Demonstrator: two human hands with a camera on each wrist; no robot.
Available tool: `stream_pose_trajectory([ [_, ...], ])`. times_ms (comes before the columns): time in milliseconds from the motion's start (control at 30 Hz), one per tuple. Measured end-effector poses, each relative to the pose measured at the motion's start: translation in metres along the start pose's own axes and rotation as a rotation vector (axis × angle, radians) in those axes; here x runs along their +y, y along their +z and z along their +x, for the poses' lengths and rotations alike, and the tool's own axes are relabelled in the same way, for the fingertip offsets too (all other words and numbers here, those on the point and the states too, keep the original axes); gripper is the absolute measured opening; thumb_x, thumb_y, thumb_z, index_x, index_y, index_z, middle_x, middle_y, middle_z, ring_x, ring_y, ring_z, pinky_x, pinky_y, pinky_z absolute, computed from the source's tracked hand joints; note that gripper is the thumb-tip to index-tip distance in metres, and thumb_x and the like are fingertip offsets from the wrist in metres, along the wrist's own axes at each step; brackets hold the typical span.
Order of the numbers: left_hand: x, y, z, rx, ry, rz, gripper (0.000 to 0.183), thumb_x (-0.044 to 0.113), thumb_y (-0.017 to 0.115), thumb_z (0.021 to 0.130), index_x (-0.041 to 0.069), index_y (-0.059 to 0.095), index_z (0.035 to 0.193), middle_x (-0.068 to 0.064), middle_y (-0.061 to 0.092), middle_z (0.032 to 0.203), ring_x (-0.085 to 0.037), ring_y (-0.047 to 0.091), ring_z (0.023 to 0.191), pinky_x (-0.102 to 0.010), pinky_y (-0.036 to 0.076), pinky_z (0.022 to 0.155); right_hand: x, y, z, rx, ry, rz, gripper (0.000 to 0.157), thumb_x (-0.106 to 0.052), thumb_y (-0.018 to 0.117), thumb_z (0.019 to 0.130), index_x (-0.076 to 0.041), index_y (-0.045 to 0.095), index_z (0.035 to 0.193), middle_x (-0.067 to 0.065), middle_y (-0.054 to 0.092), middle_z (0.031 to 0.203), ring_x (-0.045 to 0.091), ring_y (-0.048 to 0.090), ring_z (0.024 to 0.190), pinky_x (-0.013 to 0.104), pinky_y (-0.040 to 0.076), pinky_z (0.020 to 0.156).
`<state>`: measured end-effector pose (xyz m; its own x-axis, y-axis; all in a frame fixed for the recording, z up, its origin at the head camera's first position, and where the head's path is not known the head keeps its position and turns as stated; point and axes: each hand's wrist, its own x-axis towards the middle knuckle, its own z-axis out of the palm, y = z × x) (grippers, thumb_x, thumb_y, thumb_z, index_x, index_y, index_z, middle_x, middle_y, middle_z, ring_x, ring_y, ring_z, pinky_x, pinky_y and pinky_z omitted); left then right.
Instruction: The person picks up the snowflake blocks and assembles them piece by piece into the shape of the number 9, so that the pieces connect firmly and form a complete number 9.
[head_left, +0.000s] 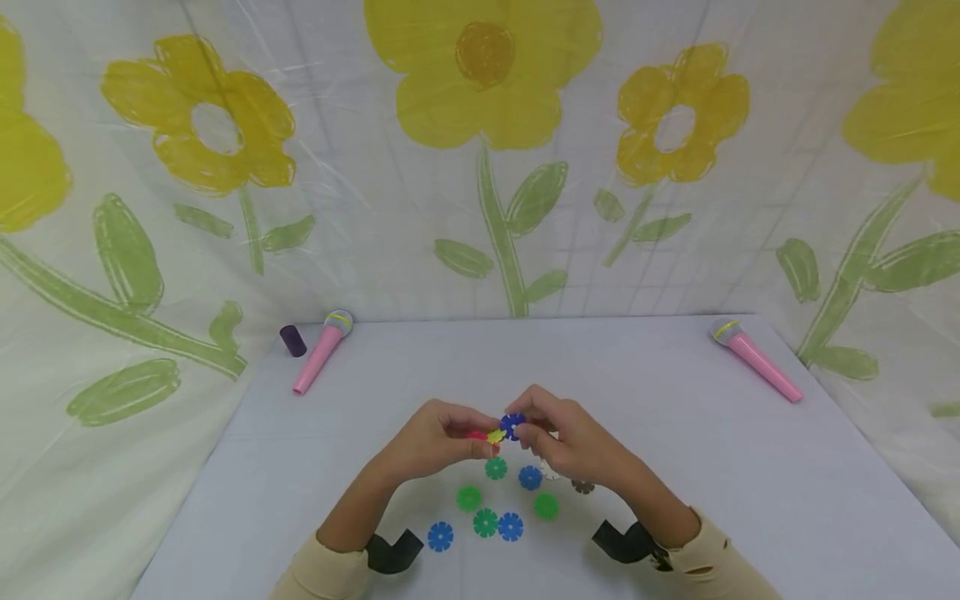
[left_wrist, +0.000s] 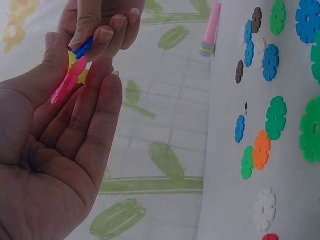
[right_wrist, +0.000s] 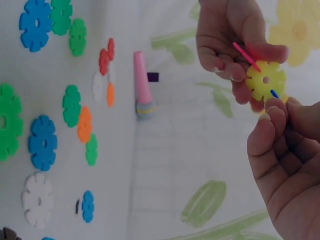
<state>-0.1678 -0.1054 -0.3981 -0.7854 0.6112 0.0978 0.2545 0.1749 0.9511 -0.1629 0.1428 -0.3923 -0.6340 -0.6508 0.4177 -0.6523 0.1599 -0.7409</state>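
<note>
Both hands meet above the middle of the table, close together. My left hand (head_left: 431,442) pinches a pink notched plastic disc (left_wrist: 67,82) joined to a yellow notched disc (right_wrist: 257,82), with thumb and fingers near the pink edge. From the other side, my right hand (head_left: 566,433) pinches a dark blue notched disc (head_left: 512,427) between thumb and fingertips. In the right wrist view the blue disc's edge meets the yellow disc's rim; whether it sits in a slot cannot be told.
Loose notched discs lie below and beyond the hands, among them green (head_left: 547,507), blue (head_left: 440,537), white (right_wrist: 37,200) and orange (left_wrist: 261,150). Pink toy microphones stand out at back left (head_left: 318,358) and back right (head_left: 761,362). A dark cylinder (head_left: 293,341) is beside the left one.
</note>
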Motion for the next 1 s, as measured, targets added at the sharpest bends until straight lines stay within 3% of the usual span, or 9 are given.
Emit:
stream_pose_trajectory([
  [167,0.002,0.000,-0.001,-0.010,-0.013,0.000,0.025,0.009,0.077,0.089,-0.002,0.074,0.112,-0.009,0.075,0.101,-0.020,0.073,0.088,-0.033,0.058,0.080,-0.001,0.005,-0.001,0.010,0.008,0.028,0.019,0.004,0.058,0.098,-0.008,0.056,0.113,0.001,0.063,0.081,0.010,0.057,0.069,0.029,0.056,0.063],
  [333,0.001,0.001,-0.002,-0.019,-0.028,0.012,0.025,0.009,0.079,0.087,0.000,0.075,0.110,-0.007,0.075,0.099,-0.019,0.072,0.086,-0.032,0.058,0.080,-0.001,0.010,-0.001,0.001,0.019,0.012,0.021,0.006,0.057,0.098,-0.007,0.056,0.113,-0.002,0.066,0.087,0.012,0.059,0.071,0.029,0.058,0.068],
  [533,-0.003,0.003,0.002,-0.113,0.059,0.059,0.021,0.011,0.076,0.091,0.004,0.072,0.111,-0.004,0.072,0.102,-0.018,0.069,0.092,-0.034,0.056,0.087,0.000,0.005,0.001,-0.027,0.037,-0.030,0.024,0.002,0.058,0.099,-0.011,0.064,0.118,-0.003,0.067,0.098,0.009,0.060,0.076,0.028,0.057,0.071],
  [600,-0.003,0.004,0.003,-0.112,0.081,0.080,0.020,0.014,0.073,0.093,0.005,0.072,0.112,-0.003,0.072,0.106,-0.016,0.068,0.098,-0.033,0.055,0.088,-0.001,0.003,0.001,-0.031,0.039,-0.041,0.026,0.000,0.060,0.099,-0.012,0.064,0.121,-0.005,0.067,0.097,0.009,0.060,0.075,0.028,0.057,0.071],
  [767,-0.002,0.004,0.004,0.016,0.086,0.141,0.018,0.018,0.066,0.099,0.009,0.074,0.111,0.000,0.073,0.106,-0.015,0.068,0.098,-0.031,0.056,0.085,-0.001,-0.002,0.001,-0.035,0.044,-0.069,0.035,0.001,0.060,0.098,-0.010,0.057,0.131,-0.006,0.063,0.085,0.013,0.062,0.072,0.028,0.057,0.069],
  [1000,-0.002,-0.007,-0.001,0.239,0.011,0.201,0.017,0.022,0.069,0.096,0.011,0.075,0.108,0.001,0.069,0.100,-0.016,0.067,0.093,-0.029,0.056,0.082,0.006,-0.021,-0.001,0.040,0.026,-0.202,0.030,0.001,0.063,0.097,-0.008,0.063,0.125,-0.003,0.069,0.098,0.008,0.063,0.079,0.029,0.057,0.069],
])
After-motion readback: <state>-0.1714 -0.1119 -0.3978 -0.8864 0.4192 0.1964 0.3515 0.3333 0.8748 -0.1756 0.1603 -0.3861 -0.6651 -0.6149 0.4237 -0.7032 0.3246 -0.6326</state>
